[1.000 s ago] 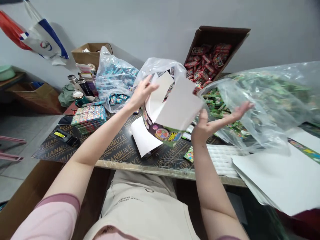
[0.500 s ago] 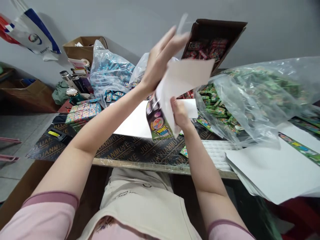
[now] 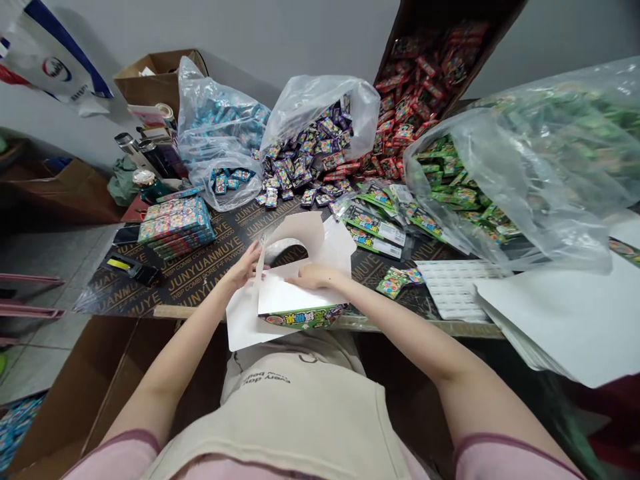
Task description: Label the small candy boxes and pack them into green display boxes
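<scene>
A partly folded cardboard display box (image 3: 280,298), white inside with a colourful printed outer strip, lies at the table's front edge with its flaps standing up. A curved cut-out shows in its far panel. My left hand (image 3: 244,268) is at the box's left side, fingers closed around the upright flap. My right hand (image 3: 317,275) reaches over the box from the right, its bent fingers on the white panel; some fingers are hidden. Beyond the box lie flat printed packets (image 3: 373,233), and small green packets (image 3: 393,283) lie to its right.
Behind are plastic bags of blue (image 3: 225,127), purple (image 3: 305,147) and green packets (image 3: 460,180), and a carton of red packets (image 3: 415,100). Stacked packs (image 3: 177,223) and a tape measure (image 3: 130,267) stand left. A white grid tray (image 3: 457,283) and cardboard sheets (image 3: 565,313) are right.
The box has come down from mid-air to the table's front edge, turned so its printed strip faces me. Both hands lowered with it, the left from its top to its left side.
</scene>
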Demonstrator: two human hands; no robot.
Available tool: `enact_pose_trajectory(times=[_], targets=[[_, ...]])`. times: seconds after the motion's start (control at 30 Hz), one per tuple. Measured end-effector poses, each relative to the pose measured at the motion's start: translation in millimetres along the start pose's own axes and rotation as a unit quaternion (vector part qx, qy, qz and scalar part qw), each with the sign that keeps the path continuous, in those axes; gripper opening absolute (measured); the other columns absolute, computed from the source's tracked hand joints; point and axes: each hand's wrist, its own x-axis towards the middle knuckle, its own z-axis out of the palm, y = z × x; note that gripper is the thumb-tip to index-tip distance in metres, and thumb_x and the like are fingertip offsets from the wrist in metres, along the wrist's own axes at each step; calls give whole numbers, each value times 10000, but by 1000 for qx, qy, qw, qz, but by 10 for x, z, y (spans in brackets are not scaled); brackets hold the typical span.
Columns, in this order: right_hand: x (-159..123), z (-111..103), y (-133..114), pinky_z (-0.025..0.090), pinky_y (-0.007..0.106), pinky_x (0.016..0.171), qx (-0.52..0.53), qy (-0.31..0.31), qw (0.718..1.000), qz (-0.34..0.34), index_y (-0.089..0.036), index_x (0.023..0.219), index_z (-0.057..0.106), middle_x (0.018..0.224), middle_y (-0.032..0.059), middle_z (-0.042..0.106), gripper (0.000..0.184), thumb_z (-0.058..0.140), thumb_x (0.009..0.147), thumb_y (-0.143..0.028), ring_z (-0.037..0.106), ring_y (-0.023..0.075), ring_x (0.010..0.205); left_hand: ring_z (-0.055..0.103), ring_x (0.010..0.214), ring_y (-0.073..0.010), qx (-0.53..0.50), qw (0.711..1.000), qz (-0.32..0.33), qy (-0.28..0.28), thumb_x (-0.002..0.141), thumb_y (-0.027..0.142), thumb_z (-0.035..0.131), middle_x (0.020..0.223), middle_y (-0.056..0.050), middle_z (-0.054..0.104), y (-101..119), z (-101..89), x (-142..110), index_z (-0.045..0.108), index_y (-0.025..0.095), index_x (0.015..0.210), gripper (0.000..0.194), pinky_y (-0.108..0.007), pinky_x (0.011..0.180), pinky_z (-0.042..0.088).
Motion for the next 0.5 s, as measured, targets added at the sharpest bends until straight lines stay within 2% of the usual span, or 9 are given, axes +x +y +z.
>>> enact_pose_trajectory(times=[0.07, 0.13, 0.17, 0.2, 0.27, 0.3, 0.33, 0.37, 0.5], targets=[[-29, 6, -40, 460, 429, 845, -10, 37, 999, -14, -101, 1023, 721, 989, 205, 699, 772, 254, 883, -700, 639, 332, 974, 674, 675, -180, 19, 1000, -22, -6, 595, 456, 832, 1031, -66, 701, -20, -37, 12, 442, 281, 1370, 885, -278, 583, 532], [-156, -14, 26, 431, 467, 907, -13, 195, 979, -51, -153, 1076, 693, 995, 173, 687, 673, 317, 885, -677, 607, 330, 1020, 666, 654, -172, 18, 999, -1, 34, 542, 368, 877, 936, -77, 719, -29, -56, 52, 548, 208, 1249, 797, -270, 593, 533], [-249, -32, 107, 409, 489, 944, -3, 314, 947, -68, -188, 1125, 665, 1035, 156, 670, 610, 346, 890, -652, 582, 327, 1065, 671, 684, -182, 13, 998, 12, 59, 523, 339, 888, 935, -89, 722, -37, -64, 77, 587, 181, 1173, 733, -280, 621, 542], [-349, -53, 218, 383, 507, 981, 23, 444, 893, -72, -223, 1186, 623, 1099, 139, 642, 558, 353, 902, -619, 550, 322, 1121, 677, 721, -197, 8, 997, 23, 79, 508, 322, 895, 954, -104, 722, -50, -72, 102, 610, 164, 1102, 677, -297, 654, 550], [-522, -89, 487, 352, 517, 1029, 130, 660, 740, -28, -273, 1310, 507, 1243, 112, 555, 516, 276, 942, -551, 486, 294, 1224, 681, 791, -224, 1, 995, 35, 98, 484, 302, 902, 1007, -125, 714, -90, -90, 149, 621, 154, 1007, 612, -335, 721, 555], [-572, -98, 616, 350, 516, 1038, 205, 715, 669, 16, -275, 1366, 435, 1301, 109, 507, 525, 217, 955, -520, 460, 278, 1262, 679, 819, -236, 0, 994, 40, 105, 470, 294, 905, 1020, -130, 711, -116, -99, 169, 619, 152, 981, 603, -353, 751, 553], [-587, -95, 722, 363, 513, 1032, 287, 716, 635, 56, -269, 1414, 357, 1344, 116, 472, 540, 199, 954, -503, 452, 268, 1278, 677, 850, -249, -1, 993, 44, 109, 458, 283, 908, 1027, -134, 708, -147, -107, 189, 616, 152, 969, 603, -370, 784, 546], [-566, -82, 794, 380, 505, 1023, 366, 673, 638, 82, -258, 1456, 272, 1385, 127, 439, 572, 225, 942, -503, 450, 264, 1287, 672, 882, -262, 4, 992, 49, 114, 451, 276, 909, 1031, -136, 705, -181, -115, 208, 614, 153, 966, 606, -386, 820, 536], [-210, 37, 717, 353, 468, 1070, 494, 326, 805, 34, -247, 1519, -51, 1554, 153, 232, 1048, 605, 743, -505, 367, 274, 1371, 615, 1055, -313, 138, 971, 111, 158, 515, 278, 873, 1100, -135, 676, -332, -150, 274, 604, 164, 1034, 595, -447, 976, 446]])
